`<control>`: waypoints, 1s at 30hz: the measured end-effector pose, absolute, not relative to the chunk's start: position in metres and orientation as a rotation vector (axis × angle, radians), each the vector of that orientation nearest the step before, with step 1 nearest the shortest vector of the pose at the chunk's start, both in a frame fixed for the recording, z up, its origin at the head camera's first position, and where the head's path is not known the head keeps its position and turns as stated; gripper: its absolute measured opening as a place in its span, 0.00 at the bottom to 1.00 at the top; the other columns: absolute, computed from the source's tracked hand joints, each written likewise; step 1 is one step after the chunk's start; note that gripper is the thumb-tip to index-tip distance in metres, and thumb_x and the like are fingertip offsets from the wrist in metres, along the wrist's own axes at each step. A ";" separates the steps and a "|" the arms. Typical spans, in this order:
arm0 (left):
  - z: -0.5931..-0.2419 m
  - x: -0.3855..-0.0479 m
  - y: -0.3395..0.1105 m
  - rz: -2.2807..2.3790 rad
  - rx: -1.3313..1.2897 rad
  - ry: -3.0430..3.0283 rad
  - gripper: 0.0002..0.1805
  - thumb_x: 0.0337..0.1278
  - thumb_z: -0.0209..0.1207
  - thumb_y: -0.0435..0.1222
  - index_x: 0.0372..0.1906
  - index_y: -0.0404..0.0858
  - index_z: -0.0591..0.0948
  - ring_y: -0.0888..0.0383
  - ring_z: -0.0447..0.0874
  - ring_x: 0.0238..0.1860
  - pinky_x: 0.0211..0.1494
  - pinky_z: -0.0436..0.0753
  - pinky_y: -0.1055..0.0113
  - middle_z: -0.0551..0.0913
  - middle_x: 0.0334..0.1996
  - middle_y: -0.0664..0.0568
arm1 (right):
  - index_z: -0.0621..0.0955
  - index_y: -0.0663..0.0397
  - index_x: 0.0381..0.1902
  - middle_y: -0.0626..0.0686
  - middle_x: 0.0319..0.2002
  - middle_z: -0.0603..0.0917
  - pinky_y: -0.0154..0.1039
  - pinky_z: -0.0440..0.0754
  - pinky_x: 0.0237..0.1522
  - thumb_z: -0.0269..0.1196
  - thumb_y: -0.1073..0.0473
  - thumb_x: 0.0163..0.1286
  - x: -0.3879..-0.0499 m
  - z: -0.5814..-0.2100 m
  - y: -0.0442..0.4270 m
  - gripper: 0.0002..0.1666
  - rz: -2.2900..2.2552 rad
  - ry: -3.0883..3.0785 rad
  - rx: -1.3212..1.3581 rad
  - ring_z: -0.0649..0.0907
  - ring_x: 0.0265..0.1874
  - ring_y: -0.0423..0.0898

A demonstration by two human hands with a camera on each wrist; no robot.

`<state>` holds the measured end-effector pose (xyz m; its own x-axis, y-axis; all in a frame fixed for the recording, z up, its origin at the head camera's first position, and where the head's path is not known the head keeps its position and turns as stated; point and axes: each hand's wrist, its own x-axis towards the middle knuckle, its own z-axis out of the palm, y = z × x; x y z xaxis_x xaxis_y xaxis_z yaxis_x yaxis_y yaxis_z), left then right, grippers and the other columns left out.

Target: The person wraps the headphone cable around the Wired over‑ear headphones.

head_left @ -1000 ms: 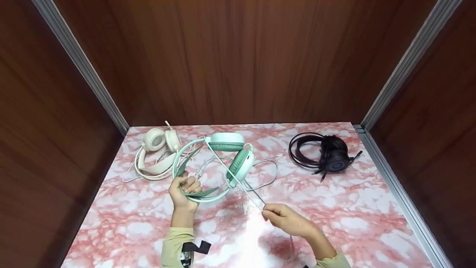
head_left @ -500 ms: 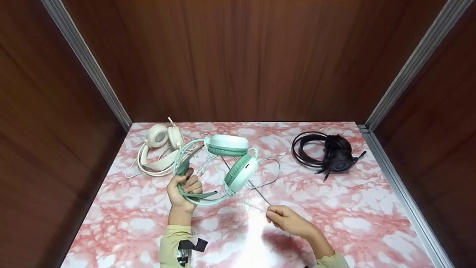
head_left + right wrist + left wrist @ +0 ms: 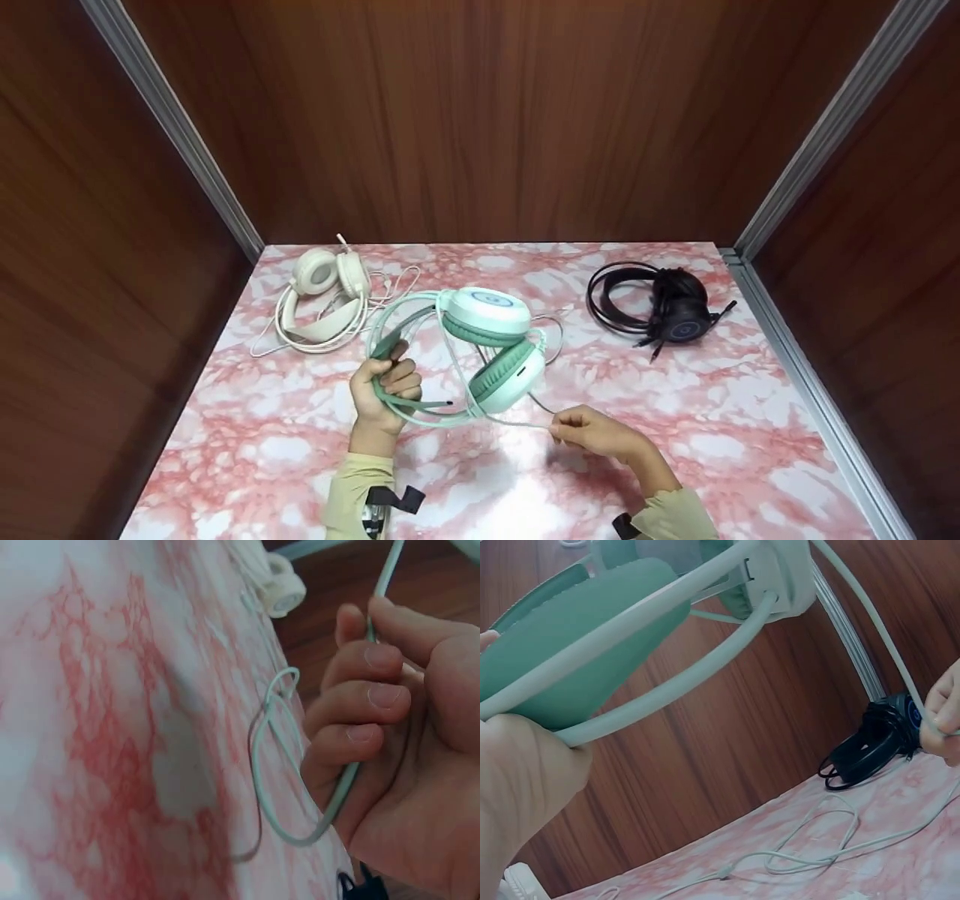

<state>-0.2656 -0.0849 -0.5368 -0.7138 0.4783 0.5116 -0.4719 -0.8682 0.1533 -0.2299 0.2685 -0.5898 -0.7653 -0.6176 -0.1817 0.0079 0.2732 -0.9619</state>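
My left hand (image 3: pixel 386 390) grips the headband of a mint-green pair of headphones (image 3: pixel 491 311), fingers curled round the band and its inner strap. Both ear cups hang over the table to the right of that hand, one above the other. From the lower cup a thin pale cable (image 3: pixel 517 424) runs to my right hand (image 3: pixel 596 433), which pinches it between thumb and fingers. Past the fingers, in the right wrist view, the cable (image 3: pixel 296 840) curves down in a loop. The left wrist view shows more cable (image 3: pixel 787 859) lying in loose loops on the table.
Cream headphones (image 3: pixel 322 330) with their cord lie at the back left of the pink marbled table (image 3: pixel 247 450). Black headphones (image 3: pixel 679 307) lie at the back right, cable bundled. Brown wood panels (image 3: pixel 480 120) enclose the back and sides, with metal rails (image 3: pixel 832 127) at the corners.
The green headphones have shifted right and turned, so the upper cup's round outer face now shows. The left hand moved slightly right with them. The right hand moved slightly right, still pinching the cable.
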 end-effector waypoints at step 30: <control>-0.529 -0.255 -0.073 2.253 0.675 0.986 0.10 0.56 0.45 0.26 0.28 0.44 0.69 0.64 0.43 0.14 0.15 0.48 0.73 0.52 0.12 0.60 | 0.71 0.40 0.11 0.38 0.09 0.66 0.41 0.67 0.16 0.73 0.35 0.48 -0.311 -0.479 0.258 0.27 -0.507 3.178 -0.851 0.68 0.12 0.40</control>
